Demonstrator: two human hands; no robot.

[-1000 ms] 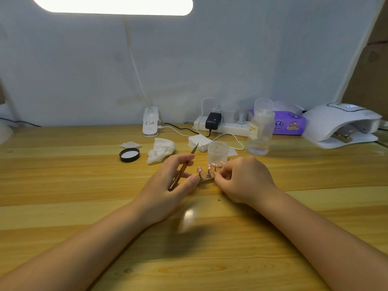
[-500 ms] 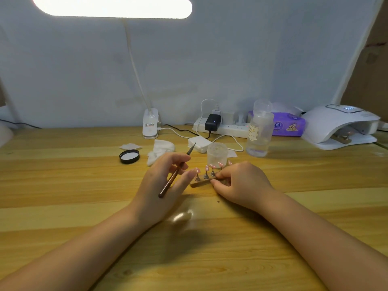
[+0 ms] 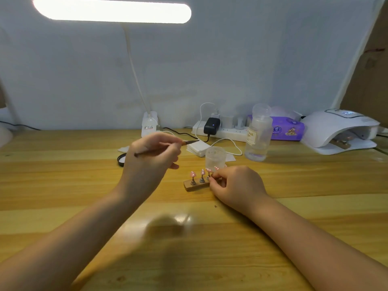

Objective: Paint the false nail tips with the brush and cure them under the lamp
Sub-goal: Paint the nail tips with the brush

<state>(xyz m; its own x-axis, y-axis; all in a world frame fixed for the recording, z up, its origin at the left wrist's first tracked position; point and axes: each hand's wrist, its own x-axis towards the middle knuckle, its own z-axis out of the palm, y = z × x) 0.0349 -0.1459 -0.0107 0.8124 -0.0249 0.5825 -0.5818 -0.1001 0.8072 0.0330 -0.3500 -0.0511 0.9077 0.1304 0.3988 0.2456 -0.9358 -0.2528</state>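
A small wooden holder (image 3: 194, 185) lies mid-table with pink false nail tips (image 3: 192, 174) standing on little pegs. My right hand (image 3: 237, 184) pinches the holder's right end and hides the tips there. Raised above the table to the left of the holder, my left hand (image 3: 152, 159) grips a thin brown brush (image 3: 190, 142), tip pointing right toward the back. The white curing lamp (image 3: 338, 131) sits at the far right, with another holder inside its opening.
A small clear jar (image 3: 215, 157) stands just behind the holder. Behind it are white wipes (image 3: 197, 148), a clear pump bottle (image 3: 259, 133), a power strip (image 3: 222, 131) with cables, a purple tissue pack (image 3: 287, 129), a black lid (image 3: 120, 160) and the desk lamp base (image 3: 149, 123).
My left hand has lifted away from the nail tips, up and leftward, turning the brush nearly level. My right hand keeps its hold on the holder, which now rests on the table.
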